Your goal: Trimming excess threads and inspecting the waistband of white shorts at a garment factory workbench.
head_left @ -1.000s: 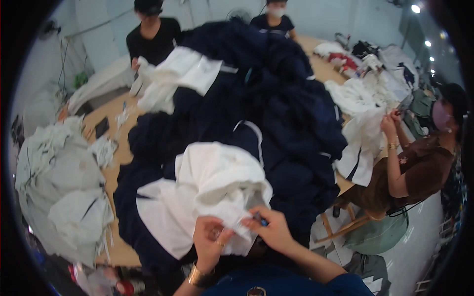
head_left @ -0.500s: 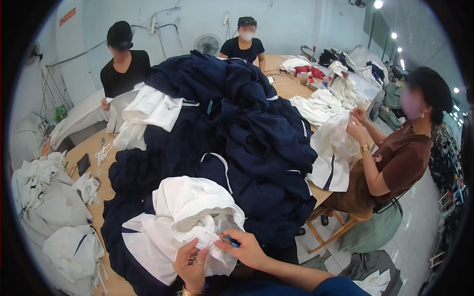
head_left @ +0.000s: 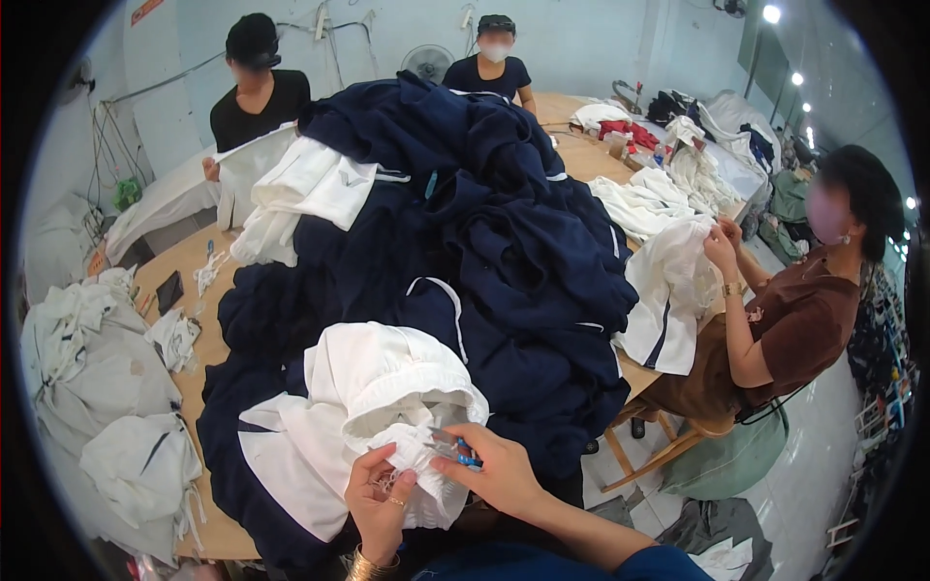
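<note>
A white garment (head_left: 334, 373) with a gathered elastic waistband and a dark blue stripe lies bunched on top of the navy pile in front of me. My left hand (head_left: 383, 499) pinches the waistband's near edge between thumb and fingers. Loose white threads show by those fingers. In my right hand (head_left: 499, 474) is a small pair of thread snips (head_left: 469, 459) with blue handles. Their metal blades point left, close to the elastic edge; whether they touch the cloth is hard to make out.
A large heap of navy garments (head_left: 426, 232) covers the wooden table (head_left: 199, 252). White garments (head_left: 97, 387) are piled at the left. Three co-workers are around the table; the one at right holds a white garment (head_left: 668, 281). A green sack (head_left: 741, 455) stands on the floor.
The view has shifted slightly. My hands have turned up more of the gathered waistband, and the snips now lie flatter beside it. The right co-worker's hands have risen a little with their garment.
</note>
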{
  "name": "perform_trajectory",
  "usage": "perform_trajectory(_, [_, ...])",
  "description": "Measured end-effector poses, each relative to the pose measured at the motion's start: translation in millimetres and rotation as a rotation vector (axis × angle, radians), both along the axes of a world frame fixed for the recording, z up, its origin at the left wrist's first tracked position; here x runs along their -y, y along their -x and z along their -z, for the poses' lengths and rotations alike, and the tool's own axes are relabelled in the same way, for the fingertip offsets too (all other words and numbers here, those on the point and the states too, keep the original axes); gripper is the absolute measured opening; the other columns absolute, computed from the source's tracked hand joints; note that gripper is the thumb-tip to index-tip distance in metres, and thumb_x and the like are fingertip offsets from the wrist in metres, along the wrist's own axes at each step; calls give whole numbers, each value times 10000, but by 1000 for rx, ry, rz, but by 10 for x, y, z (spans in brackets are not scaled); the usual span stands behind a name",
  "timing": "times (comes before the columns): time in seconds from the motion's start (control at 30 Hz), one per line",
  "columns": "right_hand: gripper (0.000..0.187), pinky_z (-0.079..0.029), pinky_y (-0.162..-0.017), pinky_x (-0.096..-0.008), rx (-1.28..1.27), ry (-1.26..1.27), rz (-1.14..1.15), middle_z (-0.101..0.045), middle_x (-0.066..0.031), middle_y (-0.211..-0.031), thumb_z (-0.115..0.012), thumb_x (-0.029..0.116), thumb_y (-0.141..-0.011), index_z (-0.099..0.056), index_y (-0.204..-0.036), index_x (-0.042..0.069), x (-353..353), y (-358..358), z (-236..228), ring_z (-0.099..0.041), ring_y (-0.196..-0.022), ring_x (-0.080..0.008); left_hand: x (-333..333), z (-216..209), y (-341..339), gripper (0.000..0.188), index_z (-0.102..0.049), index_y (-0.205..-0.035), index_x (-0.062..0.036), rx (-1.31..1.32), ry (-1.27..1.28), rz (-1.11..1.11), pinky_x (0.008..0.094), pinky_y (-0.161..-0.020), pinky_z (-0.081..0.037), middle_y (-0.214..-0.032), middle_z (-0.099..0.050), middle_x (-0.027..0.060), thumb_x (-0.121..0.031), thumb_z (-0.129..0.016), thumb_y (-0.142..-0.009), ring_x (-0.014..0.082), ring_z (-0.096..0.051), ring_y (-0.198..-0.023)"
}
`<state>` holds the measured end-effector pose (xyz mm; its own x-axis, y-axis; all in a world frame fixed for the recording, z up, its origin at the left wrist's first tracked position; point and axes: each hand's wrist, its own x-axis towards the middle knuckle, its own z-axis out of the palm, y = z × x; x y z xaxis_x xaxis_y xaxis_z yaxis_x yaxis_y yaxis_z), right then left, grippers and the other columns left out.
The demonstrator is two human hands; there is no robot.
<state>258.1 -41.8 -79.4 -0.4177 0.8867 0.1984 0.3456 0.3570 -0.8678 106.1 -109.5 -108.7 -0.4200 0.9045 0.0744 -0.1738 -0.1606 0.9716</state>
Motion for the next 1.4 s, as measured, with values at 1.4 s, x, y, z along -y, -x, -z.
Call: perform_trajectory(1.4, [324,-337,-545,-278,210,-389,-8,-563,1,-729,-741,164,-717,-628,-1015,107,157,-10,-128,-522,-624,-153,104,-9,32,539,-499,-1260,-53,-282,-50,102,226,-751,-486,-1065,-586,57,-13,-711,-766,96,-596,-887])
